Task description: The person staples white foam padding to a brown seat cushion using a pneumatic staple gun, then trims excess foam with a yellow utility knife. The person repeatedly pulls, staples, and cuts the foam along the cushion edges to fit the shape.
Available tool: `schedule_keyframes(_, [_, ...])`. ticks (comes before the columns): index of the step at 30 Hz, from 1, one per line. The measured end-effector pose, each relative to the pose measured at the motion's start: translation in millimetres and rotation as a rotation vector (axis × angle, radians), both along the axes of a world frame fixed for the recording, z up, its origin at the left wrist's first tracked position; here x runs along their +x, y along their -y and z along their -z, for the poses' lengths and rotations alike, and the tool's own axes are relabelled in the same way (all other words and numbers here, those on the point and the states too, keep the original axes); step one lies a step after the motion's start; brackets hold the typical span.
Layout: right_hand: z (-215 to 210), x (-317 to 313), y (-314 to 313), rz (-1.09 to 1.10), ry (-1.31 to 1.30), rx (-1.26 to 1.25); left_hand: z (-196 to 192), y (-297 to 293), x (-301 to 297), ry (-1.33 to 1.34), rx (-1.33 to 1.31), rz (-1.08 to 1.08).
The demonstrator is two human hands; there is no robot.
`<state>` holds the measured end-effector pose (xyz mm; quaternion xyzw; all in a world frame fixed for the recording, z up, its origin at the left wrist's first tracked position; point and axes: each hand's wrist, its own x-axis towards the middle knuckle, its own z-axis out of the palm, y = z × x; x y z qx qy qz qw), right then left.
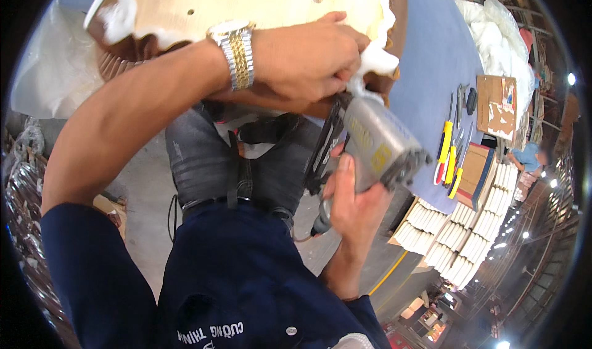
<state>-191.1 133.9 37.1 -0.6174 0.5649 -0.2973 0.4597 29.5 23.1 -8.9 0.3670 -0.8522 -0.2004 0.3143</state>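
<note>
My right hand (357,195) grips a grey pneumatic staple gun (377,140), its nose up against the near right corner of a padded seat piece. That piece has a pale wooden board (259,4), white padding (377,60) along its edges and a brown leather-like cover (399,16) around it. Across the near edge of the board reaches my left hand (308,56), a metal-band watch on its wrist. Its fingers are curled closed on the brown cover just beside the gun's nose; the fingertips are partly hidden.
A blue-grey table top (425,65) carries the piece. On its right lie yellow-handled screwdrivers (445,145), other hand tools and a cardboard box (496,107). Stacked white rolls (456,238) stand beyond the table. Clear plastic wrap (52,71) is at the left. Another person (527,158) is far right.
</note>
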Motion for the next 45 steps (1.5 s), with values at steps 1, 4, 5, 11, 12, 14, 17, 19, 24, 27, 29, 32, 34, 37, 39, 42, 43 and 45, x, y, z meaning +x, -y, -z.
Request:
schedule_keyframes(1, [-1,-2,5,-0.030,0.028,-0.014,-8,-2,3,0.033,0.025,0.000])
schedule_keyframes(4, [9,-30,-8,-0.097,0.107,0.015,-5,-15,13,0.022,-0.161,-0.100])
schedule_keyframes(5, [16,-41,-21,-0.076,0.175,0.019,-12,-24,20,0.134,-0.162,-0.111])
schedule_keyframes(11, [55,-68,-55,-0.180,0.182,0.037,-22,-59,9,0.133,0.008,-0.235])
schedule_keyframes(12, [63,-71,-57,-0.208,0.158,0.002,-22,-62,1,0.103,0.019,-0.244])
schedule_keyframes(14, [69,-70,-57,-0.236,0.111,-0.048,-14,-63,-12,-0.044,-0.004,-0.268])
schedule_keyframes(17, [69,-69,-60,-0.197,0.083,-0.068,-17,-62,-20,-0.046,0.041,-0.336])
schedule_keyframes(19, [69,-73,-64,-0.139,0.117,-0.007,-14,-63,-13,-0.064,0.158,-0.357])
schedule_keyframes(24, [84,-90,-63,-0.240,0.077,-0.193,-19,-54,2,-0.022,-0.045,-0.165])
schedule_keyframes(27, [88,-87,-58,-0.239,0.112,-0.274,-13,-47,7,0.025,-0.068,-0.124])
schedule_keyframes(29, [87,-81,-57,-0.236,0.116,-0.307,-12,-46,8,0.021,-0.023,-0.135])
schedule_keyframes(32, [76,-64,-57,-0.212,0.122,-0.308,-7,-43,7,-0.052,0.012,-0.164])
schedule_keyframes(34, [73,-57,-55,-0.215,0.114,-0.302,-4,-40,9,-0.063,0.070,-0.155])
schedule_keyframes(37, [72,-49,-53,-0.230,0.021,-0.320,-5,-34,12,-0.083,0.106,-0.124])
schedule_keyframes(39, [71,-39,-51,-0.223,-0.064,-0.357,-7,-30,14,-0.078,0.115,-0.098])
schedule_keyframes(42, [64,-22,-47,-0.175,-0.106,-0.355,-11,-25,18,-0.037,0.146,-0.064])
schedule_keyframes(43, [62,-17,-45,-0.164,-0.128,-0.365,-14,-23,18,-0.020,0.165,-0.056])
schedule_keyframes(45, [52,-8,-43,-0.124,-0.144,-0.349,-16,-20,20,-0.011,0.197,-0.036])
